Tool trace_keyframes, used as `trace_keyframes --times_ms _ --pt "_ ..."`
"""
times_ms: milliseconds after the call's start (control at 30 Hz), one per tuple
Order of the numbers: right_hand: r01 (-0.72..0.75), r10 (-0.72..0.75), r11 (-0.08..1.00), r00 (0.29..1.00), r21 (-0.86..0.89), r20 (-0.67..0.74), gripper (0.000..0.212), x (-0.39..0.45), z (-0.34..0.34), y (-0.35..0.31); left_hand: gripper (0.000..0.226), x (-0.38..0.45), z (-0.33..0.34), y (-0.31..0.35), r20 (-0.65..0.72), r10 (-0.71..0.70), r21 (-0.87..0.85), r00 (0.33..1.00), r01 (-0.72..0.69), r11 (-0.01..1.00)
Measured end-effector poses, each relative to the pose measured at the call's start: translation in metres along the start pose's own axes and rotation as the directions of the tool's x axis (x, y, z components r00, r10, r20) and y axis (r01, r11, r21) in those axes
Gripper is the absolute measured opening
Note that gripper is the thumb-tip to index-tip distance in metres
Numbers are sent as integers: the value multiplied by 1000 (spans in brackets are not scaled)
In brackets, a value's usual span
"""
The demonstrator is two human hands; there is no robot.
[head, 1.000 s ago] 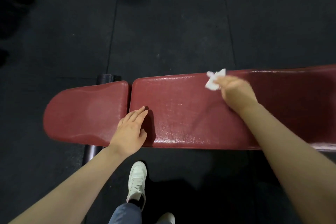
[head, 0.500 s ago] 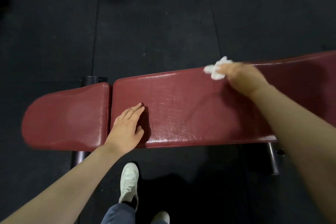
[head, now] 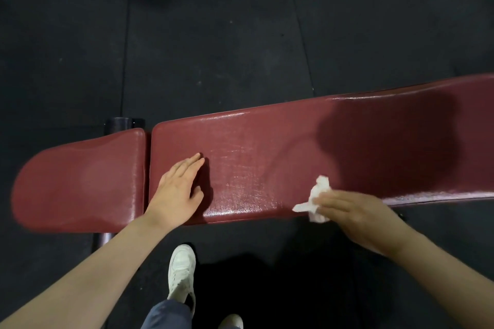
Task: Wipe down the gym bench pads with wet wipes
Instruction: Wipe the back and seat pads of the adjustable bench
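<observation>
A dark red gym bench runs across the view: a long back pad (head: 267,147) and a shorter rounded seat pad (head: 80,179) to its left, with a narrow gap between them. My left hand (head: 177,189) rests flat on the near left corner of the long pad, fingers straight. My right hand (head: 358,218) is at the pad's near edge and holds a crumpled white wet wipe (head: 315,200) against it. The wipe sticks out past my fingertips to the left.
Black rubber floor mats (head: 213,56) lie all around the bench. A black frame tube (head: 120,124) shows behind the seat pad. My white shoe (head: 181,272) stands on the floor just under the bench's near side. Dark equipment sits at the top edge.
My right hand has drawn the wipe across the long pad from its far edge to its near edge. My left hand has stayed in place on the pad.
</observation>
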State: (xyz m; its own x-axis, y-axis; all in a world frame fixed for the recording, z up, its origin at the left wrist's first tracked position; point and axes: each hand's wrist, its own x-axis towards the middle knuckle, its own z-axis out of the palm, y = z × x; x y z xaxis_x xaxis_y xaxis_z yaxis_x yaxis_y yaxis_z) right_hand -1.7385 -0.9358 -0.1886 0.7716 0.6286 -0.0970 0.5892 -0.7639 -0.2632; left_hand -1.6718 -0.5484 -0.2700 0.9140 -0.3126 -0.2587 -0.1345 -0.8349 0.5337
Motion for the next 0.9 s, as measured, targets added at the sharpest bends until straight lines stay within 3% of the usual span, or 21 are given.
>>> trace_keyframes --times_ms 133,233,300,333,433,567,600,667,767,900 --pt "-319 294 938 939 -137 -179 32 49 -29 70 66 2 5 5 -6 -3 11 1000 3 1000" --pt "-643 605 755 759 -127 -242 27 95 -46 109 67 -2 9 7 2 -3 25 1000 3 1000" --pt "-749 709 659 648 -64 -279 37 112 -43 112 67 -8 11 6 14 2 33 1000 -2 999" --pt "-766 733 642 628 -39 -260 41 116 -40 105 67 -11 12 6 20 -1 36 1000 1 999" --pt "-771 747 636 623 -24 -232 44 96 -21 74 67 -23 12 8 42 -16 44 999 14 999" --pt "-686 689 725 719 68 -89 34 35 4 13 68 -42 13 17 60 -34 69 998 30 997" --pt "-629 626 777 776 -26 -81 31 22 9 0 68 -47 13 20 59 -44 71 997 40 997" --pt "-600 597 788 799 -134 -71 31 0 14 -20 68 -58 13 26 53 -61 67 997 58 996" --pt "-629 627 777 776 -11 -69 62 -18 25 -43 68 -78 16 35 48 -66 59 997 63 996" --pt "-712 712 702 702 0 -12 62 -20 15 -64 68 -106 17 45 55 -82 38 995 80 996"
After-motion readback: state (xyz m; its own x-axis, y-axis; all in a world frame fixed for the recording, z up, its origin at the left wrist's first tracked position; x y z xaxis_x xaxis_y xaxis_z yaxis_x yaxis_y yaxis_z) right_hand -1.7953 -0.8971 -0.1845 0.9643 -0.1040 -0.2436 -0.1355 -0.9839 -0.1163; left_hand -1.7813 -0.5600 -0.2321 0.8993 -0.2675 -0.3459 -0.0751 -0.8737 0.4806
